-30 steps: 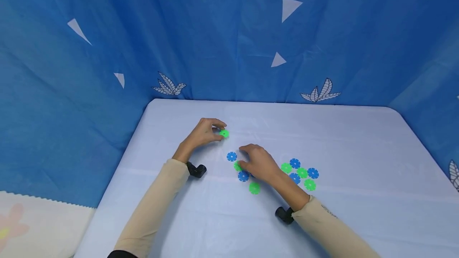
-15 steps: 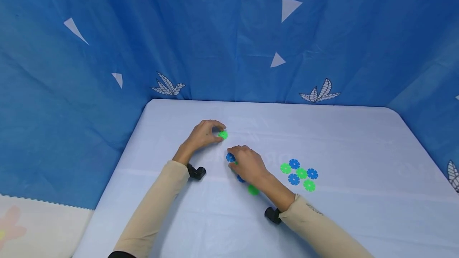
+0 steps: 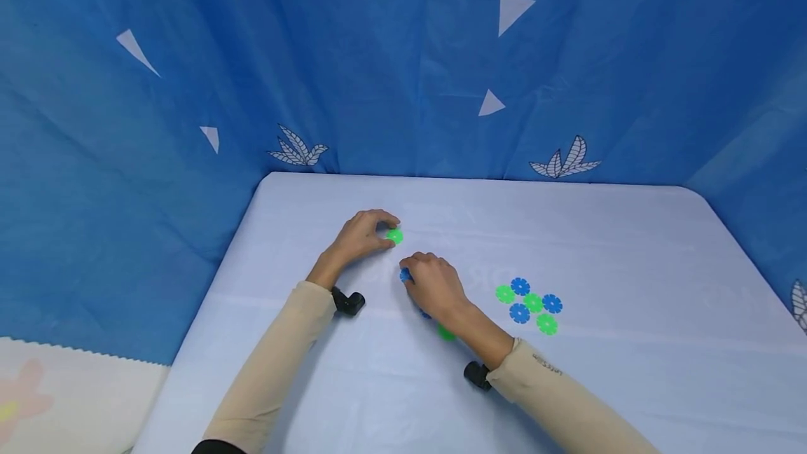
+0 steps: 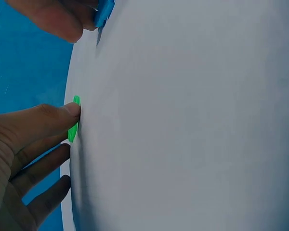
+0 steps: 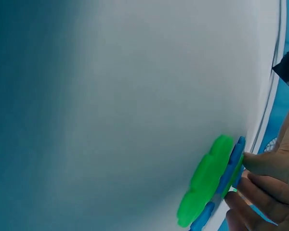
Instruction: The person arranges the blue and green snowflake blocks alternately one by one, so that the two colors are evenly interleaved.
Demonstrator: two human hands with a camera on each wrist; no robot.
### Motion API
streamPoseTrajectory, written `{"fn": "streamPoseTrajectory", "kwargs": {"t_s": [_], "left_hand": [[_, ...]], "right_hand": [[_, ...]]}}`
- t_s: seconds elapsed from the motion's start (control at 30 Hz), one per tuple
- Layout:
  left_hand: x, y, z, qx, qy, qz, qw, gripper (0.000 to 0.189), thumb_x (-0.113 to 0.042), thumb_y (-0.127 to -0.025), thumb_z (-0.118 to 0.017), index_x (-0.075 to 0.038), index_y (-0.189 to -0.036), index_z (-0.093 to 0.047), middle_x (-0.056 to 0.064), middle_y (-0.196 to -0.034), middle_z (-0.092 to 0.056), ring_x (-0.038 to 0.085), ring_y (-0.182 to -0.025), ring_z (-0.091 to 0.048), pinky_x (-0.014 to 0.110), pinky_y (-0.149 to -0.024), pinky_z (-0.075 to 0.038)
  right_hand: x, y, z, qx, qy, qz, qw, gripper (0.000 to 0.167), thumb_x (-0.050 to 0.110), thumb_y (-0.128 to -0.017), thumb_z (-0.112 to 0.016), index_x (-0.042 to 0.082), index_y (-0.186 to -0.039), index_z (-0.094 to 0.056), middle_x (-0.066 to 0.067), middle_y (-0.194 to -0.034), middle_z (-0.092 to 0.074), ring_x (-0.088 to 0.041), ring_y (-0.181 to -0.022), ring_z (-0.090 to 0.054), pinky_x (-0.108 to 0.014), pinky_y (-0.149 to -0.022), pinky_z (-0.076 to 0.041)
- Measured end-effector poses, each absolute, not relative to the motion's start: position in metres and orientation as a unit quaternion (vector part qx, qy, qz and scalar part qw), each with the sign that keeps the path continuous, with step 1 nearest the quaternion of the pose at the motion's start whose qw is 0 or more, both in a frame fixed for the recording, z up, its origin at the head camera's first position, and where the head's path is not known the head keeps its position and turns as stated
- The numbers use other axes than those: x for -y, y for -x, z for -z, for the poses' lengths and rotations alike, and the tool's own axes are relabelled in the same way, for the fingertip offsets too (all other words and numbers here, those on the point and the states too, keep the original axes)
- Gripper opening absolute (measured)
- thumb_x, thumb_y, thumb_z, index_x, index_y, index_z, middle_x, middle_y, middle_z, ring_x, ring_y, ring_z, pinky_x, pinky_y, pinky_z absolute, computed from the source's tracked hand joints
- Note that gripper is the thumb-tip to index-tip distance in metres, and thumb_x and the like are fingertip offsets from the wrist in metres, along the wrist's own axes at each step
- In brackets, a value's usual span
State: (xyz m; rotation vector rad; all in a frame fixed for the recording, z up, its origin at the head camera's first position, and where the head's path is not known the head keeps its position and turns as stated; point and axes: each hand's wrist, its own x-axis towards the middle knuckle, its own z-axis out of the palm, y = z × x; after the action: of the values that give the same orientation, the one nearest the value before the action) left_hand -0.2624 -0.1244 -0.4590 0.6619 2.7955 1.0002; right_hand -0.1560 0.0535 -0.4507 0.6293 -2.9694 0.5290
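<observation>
My left hand (image 3: 361, 237) pinches a green notched plastic disc (image 3: 395, 236) at the far side of the white table; in the left wrist view the thumb lies on this green disc (image 4: 73, 132). Nearer and to the right, my right hand (image 3: 436, 287) holds a blue notched disc (image 3: 405, 274) by its edge between thumb and fingers. Under and beside that hand lie more discs, partly hidden: a green disc (image 3: 446, 332) and a blue disc (image 3: 426, 314). The right wrist view shows a large green disc (image 5: 207, 180) and blue ones close by the fingers.
A group of several green and blue discs (image 3: 532, 303) lies flat to the right of my right hand. Black wrist cameras (image 3: 349, 303) hang under both wrists. A blue curtain (image 3: 416, 69) stands behind the table (image 3: 630, 258).
My right hand has moved left to the blue disc at the top of the nearer group and taken hold of it. My left hand keeps its green disc almost in place.
</observation>
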Motion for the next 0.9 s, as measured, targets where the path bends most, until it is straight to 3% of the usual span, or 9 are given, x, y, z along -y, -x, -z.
{"fn": "streamPoseTrajectory", "kwargs": {"t_s": [0.17,0.33,0.67,0.8,0.9], "left_hand": [[0.124,0.262,0.458,-0.920,-0.214,-0.323,0.055,0.041,-0.013,-0.080,-0.082,-0.009,-0.119,-0.071,0.005,-0.117,-0.070,0.023,-0.121,-0.057,0.043,-0.106,-0.039],[0.124,0.263,0.456,-0.922,-0.220,-0.315,0.050,0.036,-0.013,-0.080,-0.082,-0.009,-0.114,-0.073,0.005,-0.117,-0.070,0.023,-0.122,-0.057,0.042,-0.105,-0.040],[0.121,0.264,0.453,-0.925,-0.211,-0.307,0.072,0.034,-0.012,-0.079,-0.082,-0.008,-0.112,-0.074,0.005,-0.114,-0.071,0.022,-0.118,-0.059,0.040,-0.103,-0.042],[0.120,0.263,0.451,-0.927,-0.202,-0.307,0.073,0.034,-0.012,-0.079,-0.082,-0.008,-0.112,-0.074,0.005,-0.114,-0.071,0.024,-0.119,-0.058,0.041,-0.104,-0.042],[0.119,0.263,0.450,-0.927,-0.195,-0.311,0.075,0.034,-0.012,-0.079,-0.083,-0.009,-0.112,-0.074,0.005,-0.113,-0.071,0.024,-0.119,-0.058,0.042,-0.104,-0.041]], "right_hand": [[-0.051,0.155,0.449,0.962,-0.221,-0.160,0.018,0.024,0.008,-0.091,-0.069,0.006,-0.114,-0.072,-0.004,-0.110,-0.063,-0.022,-0.094,-0.065,-0.033,-0.079,-0.054],[-0.047,0.156,0.445,0.965,-0.239,-0.112,0.014,0.020,0.004,-0.090,-0.067,0.005,-0.108,-0.075,-0.005,-0.109,-0.064,-0.023,-0.093,-0.063,-0.033,-0.073,-0.055],[-0.044,0.159,0.437,0.966,-0.243,-0.090,-0.016,0.012,0.002,-0.087,-0.065,0.008,-0.092,-0.075,-0.004,-0.089,-0.061,-0.021,-0.082,-0.062,-0.033,-0.061,-0.052],[-0.049,0.162,0.434,0.961,-0.233,-0.145,-0.027,0.016,0.002,-0.085,-0.065,0.005,-0.098,-0.075,-0.006,-0.097,-0.065,-0.022,-0.088,-0.066,-0.035,-0.069,-0.055],[-0.053,0.166,0.435,0.959,-0.222,-0.175,-0.031,0.025,0.003,-0.087,-0.066,0.003,-0.111,-0.073,-0.010,-0.110,-0.067,-0.024,-0.098,-0.067,-0.038,-0.078,-0.056]]}}
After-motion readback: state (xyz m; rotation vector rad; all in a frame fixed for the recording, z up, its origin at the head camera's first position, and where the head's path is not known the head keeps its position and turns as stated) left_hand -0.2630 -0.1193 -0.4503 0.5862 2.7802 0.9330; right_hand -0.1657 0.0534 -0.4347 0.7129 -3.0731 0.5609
